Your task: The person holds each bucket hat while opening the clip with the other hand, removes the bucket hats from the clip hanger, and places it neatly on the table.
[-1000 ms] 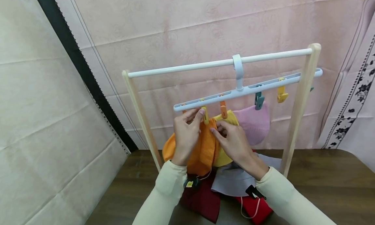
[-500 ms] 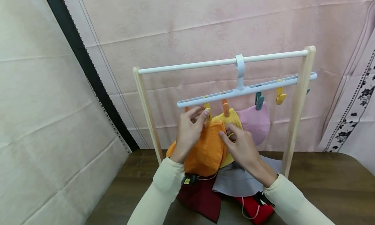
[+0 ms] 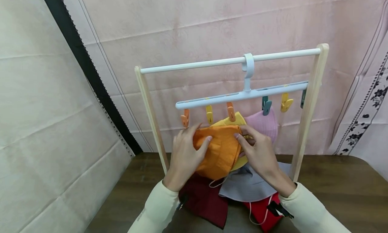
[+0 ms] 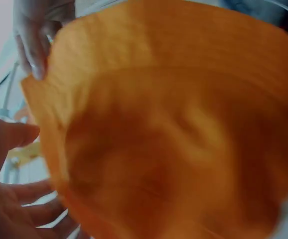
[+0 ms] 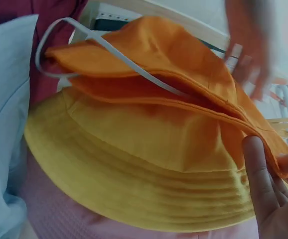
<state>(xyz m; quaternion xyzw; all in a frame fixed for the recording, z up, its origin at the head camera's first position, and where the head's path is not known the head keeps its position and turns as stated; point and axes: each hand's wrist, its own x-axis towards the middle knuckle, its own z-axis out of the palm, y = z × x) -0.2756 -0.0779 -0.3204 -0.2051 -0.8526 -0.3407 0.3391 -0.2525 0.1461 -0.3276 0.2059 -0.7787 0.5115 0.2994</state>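
An orange bucket hat [image 3: 219, 148] with a white cord is held up below the hanger. My right hand [image 3: 259, 150] pinches its brim edge at the upper right corner, thumb on the near side. At the opposite side of the hat is my left hand [image 3: 186, 152], thumb and fingers spread wide around the edge. In the left wrist view its thumb and fingers [image 4: 37, 214] stand apart at the border of the orange cloth. Just above, a yellow clip [image 3: 209, 114] and an orange clip [image 3: 185, 118] hang with nothing in them. A yellow bucket hat [image 5: 149, 164] hangs behind the orange one.
The light-blue hanger [image 3: 212, 100] hooks over a white rail [image 3: 194, 66] between wooden posts. An orange clip [image 3: 231, 111] holds the yellow hat; a teal clip [image 3: 266, 105] holds a pink hat [image 3: 264, 123]. Grey [image 3: 244, 187], maroon [image 3: 206, 202] and red hats [image 3: 257, 209] lie below.
My left hand has come off the yellow clip, down and left to the hat's edge. The orange hat has moved down from that clip and faces more forward. My right hand keeps its pinch.
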